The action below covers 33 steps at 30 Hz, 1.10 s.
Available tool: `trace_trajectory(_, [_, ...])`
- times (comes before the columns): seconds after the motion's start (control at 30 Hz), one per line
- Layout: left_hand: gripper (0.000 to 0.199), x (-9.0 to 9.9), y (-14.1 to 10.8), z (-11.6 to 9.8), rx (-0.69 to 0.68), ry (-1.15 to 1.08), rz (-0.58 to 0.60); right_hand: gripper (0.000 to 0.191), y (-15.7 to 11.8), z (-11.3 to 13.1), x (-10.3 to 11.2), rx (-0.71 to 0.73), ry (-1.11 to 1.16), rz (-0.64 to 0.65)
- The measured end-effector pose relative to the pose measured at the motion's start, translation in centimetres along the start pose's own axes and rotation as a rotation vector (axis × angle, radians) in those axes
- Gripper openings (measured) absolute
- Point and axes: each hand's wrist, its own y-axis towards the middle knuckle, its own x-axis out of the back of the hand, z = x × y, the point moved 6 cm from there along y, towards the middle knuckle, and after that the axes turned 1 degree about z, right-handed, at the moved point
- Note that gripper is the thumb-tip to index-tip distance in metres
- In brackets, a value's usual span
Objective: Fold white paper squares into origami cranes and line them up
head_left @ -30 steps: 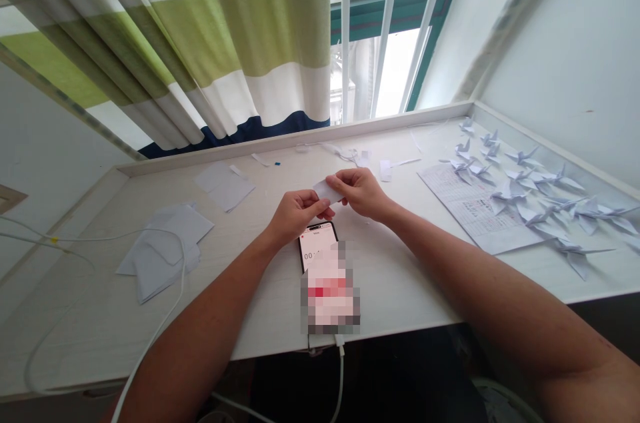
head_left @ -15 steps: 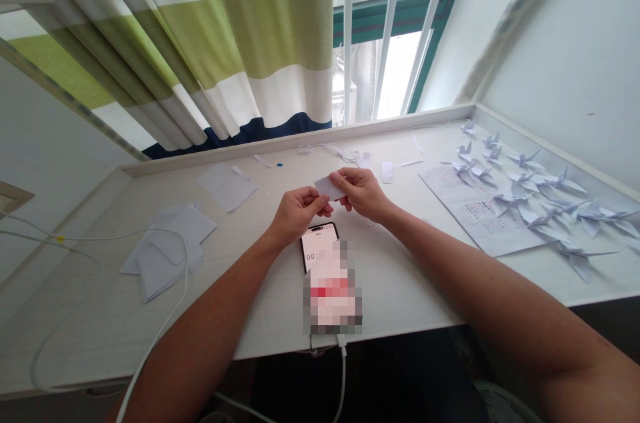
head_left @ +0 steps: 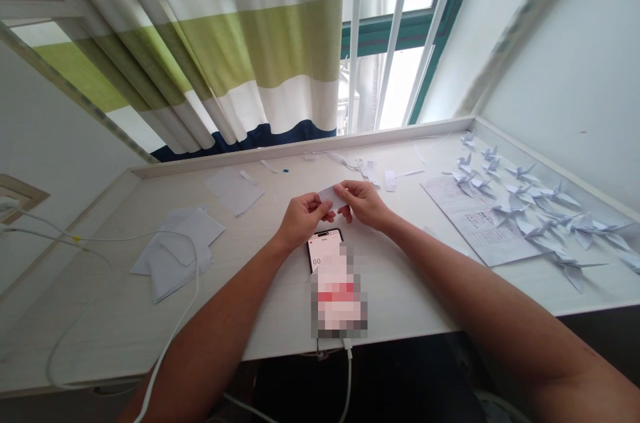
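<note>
A small piece of white paper is held up between my two hands, above the desk and just beyond the phone. My left hand pinches its lower left part between thumb and fingers. My right hand grips its upper right side, thumb on top. The fingers hide much of the paper, so its folds cannot be made out. Below my hands lies a phone with its screen lit and partly blurred out.
Several folded paper cranes stand at the right, some on a printed sheet. Loose white paper is piled at the left, with more sheets behind. Paper scraps lie at the back. A white cable crosses the left side.
The view has shifted slightly, so the desk sits a little lower and to the right. Both hands keep hold of the paper, and less of it shows between the fingers now.
</note>
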Motion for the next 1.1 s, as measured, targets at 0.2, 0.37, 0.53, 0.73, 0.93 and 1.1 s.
trace_trajectory(0.2, [0.042,-0.1,0.1,0.6,-0.018,0.033,0.012,0.05,0.2,-0.3,0.5,-0.013,-0.101,-0.045])
trace_trajectory(0.37, [0.04,1.4,0.4,0.7,-0.021,0.072,-0.048,0.039,0.4,-0.5,1.5,0.079,-0.34,-0.093])
trace_trajectory(0.53, [0.039,2.2,0.6,0.1,-0.021,0.039,-0.077,0.034,-0.4,0.9,1.4,0.371,-0.605,0.06])
trace_trajectory(0.73, [0.047,1.9,0.4,-0.2,0.022,-0.014,-0.048,0.031,-0.7,0.9,1.7,0.352,-0.613,0.144])
trace_trajectory(0.93, [0.047,1.5,0.4,0.4,0.053,-0.041,0.017,0.024,-0.5,0.9,1.8,0.312,-0.498,0.101])
trace_trajectory(1.1, [0.048,0.9,0.1,0.2,0.063,-0.061,0.061,0.024,-0.3,0.9,1.7,0.228,-0.389,0.029])
